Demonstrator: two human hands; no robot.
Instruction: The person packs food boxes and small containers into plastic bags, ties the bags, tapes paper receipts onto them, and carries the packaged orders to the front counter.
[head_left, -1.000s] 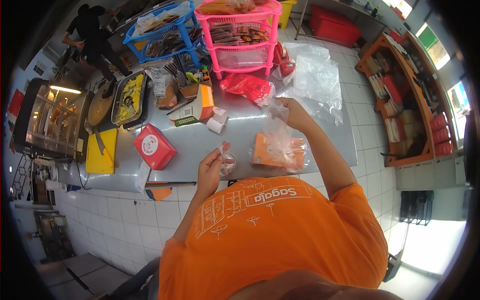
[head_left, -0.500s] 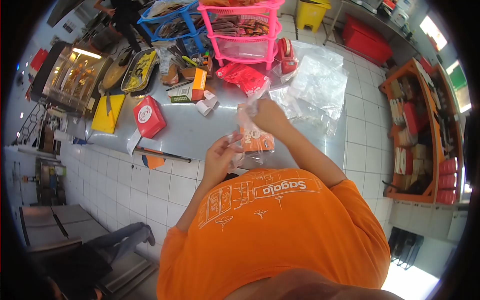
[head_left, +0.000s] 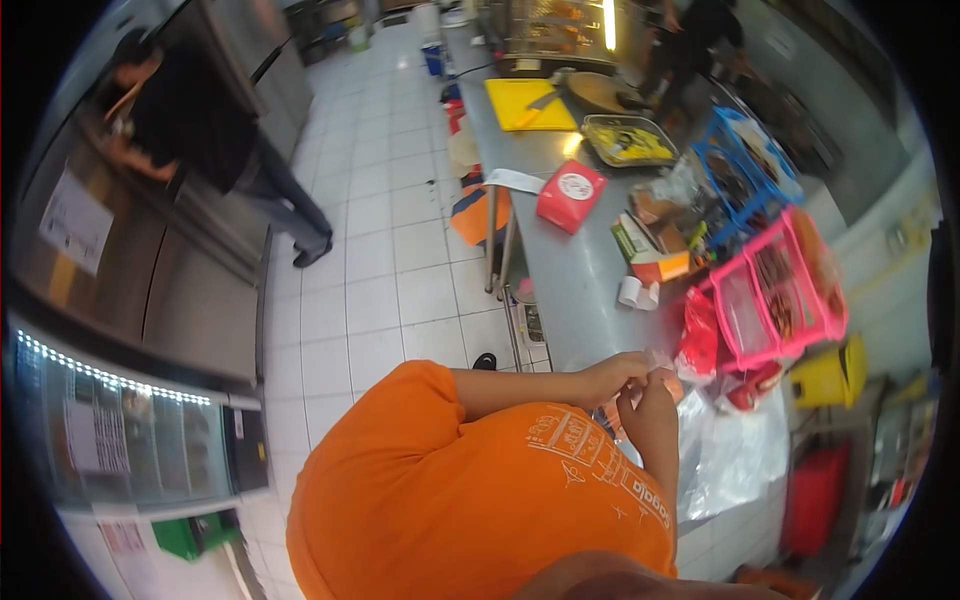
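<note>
My left hand (head_left: 612,379) and my right hand (head_left: 652,408) are close together over the near edge of the metal table. Both are closed on a clear plastic bag (head_left: 658,362), with its top gathered between the fingers. Part of an orange box (head_left: 672,387) shows through the plastic behind my right hand; the rest is hidden by my hands. Beyond the fingers lies a red plastic packet (head_left: 697,335). Clear plastic bags (head_left: 738,450) are spread flat to the right of my right hand.
On the metal table (head_left: 573,285) are paper rolls (head_left: 637,293), a red box (head_left: 571,196), a food tray (head_left: 628,140) and a yellow board (head_left: 528,104) with a knife. Pink (head_left: 737,310) and blue (head_left: 735,180) racks stand along its far side. One person (head_left: 195,120) stands by the fridges.
My view has swung left, so the table now sits to the right and the fridges show. My hands have come together at the bag's top; before, they were apart with the box between them.
</note>
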